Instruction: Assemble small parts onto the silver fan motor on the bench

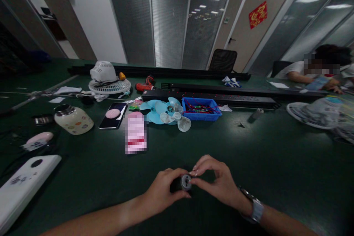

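My left hand [166, 188] is closed around a small round grey motor [186, 182], thumb below it and fingers above. The motor's flat end, with dark holes in it, faces me just above the table. My right hand [217, 180], with a watch on the wrist, is closed in a pinch at the motor's right side. Its thumb and index fingertips touch or nearly touch the flat end; anything tiny between them is too small to make out. Beyond the hands lie light blue fan blades [156, 112] and a blue bin [203, 117] with red wires and small boards.
On the green table [235, 155] are a white power bank-like case [26, 188], a cream bottle [74, 120], phones, an orange drill [145, 84] and a white fan [103, 73]. A small metal cylinder [259, 113] and fan parts [318, 112] stand right. A person [298, 70] sits far right.
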Available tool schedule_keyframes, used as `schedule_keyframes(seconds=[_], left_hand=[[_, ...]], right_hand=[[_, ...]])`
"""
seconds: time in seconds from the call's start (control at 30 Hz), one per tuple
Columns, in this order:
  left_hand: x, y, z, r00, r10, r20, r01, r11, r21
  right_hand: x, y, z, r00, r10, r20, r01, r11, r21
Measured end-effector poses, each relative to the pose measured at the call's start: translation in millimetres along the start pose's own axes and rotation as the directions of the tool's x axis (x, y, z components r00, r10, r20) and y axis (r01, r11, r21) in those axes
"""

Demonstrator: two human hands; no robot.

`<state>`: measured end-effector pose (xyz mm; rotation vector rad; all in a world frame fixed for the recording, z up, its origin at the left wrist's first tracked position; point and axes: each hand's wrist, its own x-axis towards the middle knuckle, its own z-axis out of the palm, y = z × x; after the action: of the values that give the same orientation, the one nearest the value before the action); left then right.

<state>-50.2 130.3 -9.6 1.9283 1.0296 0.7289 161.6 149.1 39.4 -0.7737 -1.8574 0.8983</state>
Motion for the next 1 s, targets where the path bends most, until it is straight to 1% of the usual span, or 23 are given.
schedule_keyframes(seconds=[0.07, 0.13, 0.23, 0.33, 0.4, 0.5, 0.6, 0.7, 0.77, 0.83, 0.9, 1.0], left_hand=[[0.5, 1.8, -1.6, 1.000, -0.003, 0.013, 0.003, 1.000, -0.013], [1.0, 3.5, -2.9, 1.000, 0.001, 0.018, 0.000, 1.000, -0.021], [1.3, 4.2, -3.6, 1.000, -0.012, 0.021, 0.012, 1.000, -0.024], [0.5, 3.2, -3.0, 0.999, -0.024, 0.024, 0.024, 0.999, -0.025], [-0.2, 2.6, -2.5, 0.999, -0.027, 0.025, 0.028, 0.999, -0.022], [-0.4, 2.5, -2.2, 0.999, -0.040, 0.033, 0.040, 0.999, -0.010], [0.5, 2.9, -2.4, 0.999, -0.040, 0.032, 0.040, 0.999, -0.001], [1.1, 3.0, -2.6, 0.999, -0.041, 0.025, 0.041, 0.999, 0.001], [0.9, 2.6, -2.7, 0.999, -0.040, 0.030, 0.040, 0.999, -0.008], [0.4, 1.9, -2.6, 0.999, -0.031, 0.034, 0.032, 0.999, -0.016], [0.0, 1.1, -2.1, 0.999, -0.028, 0.032, 0.029, 1.000, -0.009], [-0.1, 0.2, -0.7, 0.999, -0.034, 0.021, 0.033, 0.999, 0.013]], right_hand=[[-4.6, 5.6, -12.2, 1.000, 0.008, -0.019, -0.008, 1.000, -0.017], [-14.6, 16.3, -25.0, 0.998, 0.056, 0.034, -0.053, 0.994, -0.095], [-36.4, 36.1, -40.6, 0.979, 0.157, 0.131, -0.123, 0.964, -0.237], [-54.6, 48.7, -49.8, 0.955, 0.254, 0.155, -0.194, 0.926, -0.325], [-59.7, 49.9, -53.1, 0.947, 0.283, 0.154, -0.202, 0.894, -0.400], [-59.3, 45.8, -55.7, 0.938, 0.306, 0.163, -0.176, 0.825, -0.537], [-57.3, 42.7, -56.7, 0.926, 0.332, 0.179, -0.163, 0.780, -0.604], [-55.6, 42.0, -56.5, 0.920, 0.350, 0.177, -0.183, 0.783, -0.595], [-51.4, 40.3, -54.4, 0.926, 0.343, 0.156, -0.209, 0.813, -0.543], [-43.1, 35.7, -49.0, 0.942, 0.312, 0.124, -0.228, 0.866, -0.445], [-31.6, 28.6, -39.6, 0.959, 0.263, 0.101, -0.219, 0.921, -0.322], [-13.6, 16.2, -20.4, 0.971, 0.197, 0.133, -0.172, 0.969, -0.178]])
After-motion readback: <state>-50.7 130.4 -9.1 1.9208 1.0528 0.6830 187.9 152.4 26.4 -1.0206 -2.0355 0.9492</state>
